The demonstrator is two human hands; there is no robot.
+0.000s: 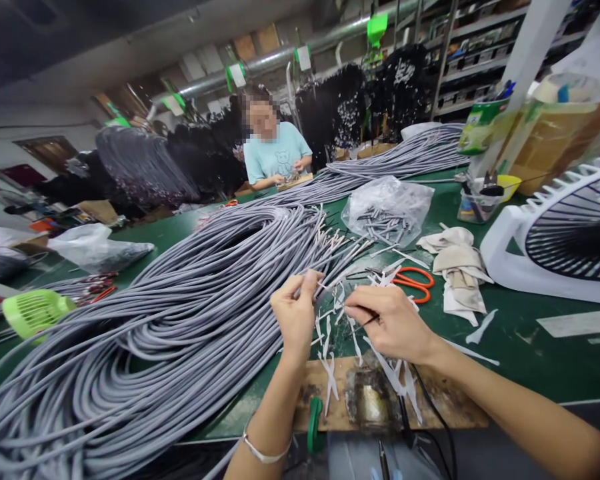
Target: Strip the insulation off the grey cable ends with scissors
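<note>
My left hand (296, 308) is closed in a pinch, with a thin pale wire end (323, 285) sticking out toward the right. Opposite it, my right hand (387, 323) is closed too, fingertips pressed together; a thin dark strand shows under the fingers, but I cannot make out what it is. To the left lies a big coil of grey cables (190, 293), their stripped ends (337, 243) fanned out just beyond my left hand. White scraps of sheath (330, 380) are strewn below and between the hands. Orange-handled scissors (415, 283) rest past my right hand.
A wooden board (460, 403) with a dark, brassy metal block (373, 400) sits at the near edge. Around are a plastic bag of grey pieces (387, 213), a cloth (457, 270), a white fan (570, 233) and a green fan (37, 313). A co-worker (277, 153) sits opposite.
</note>
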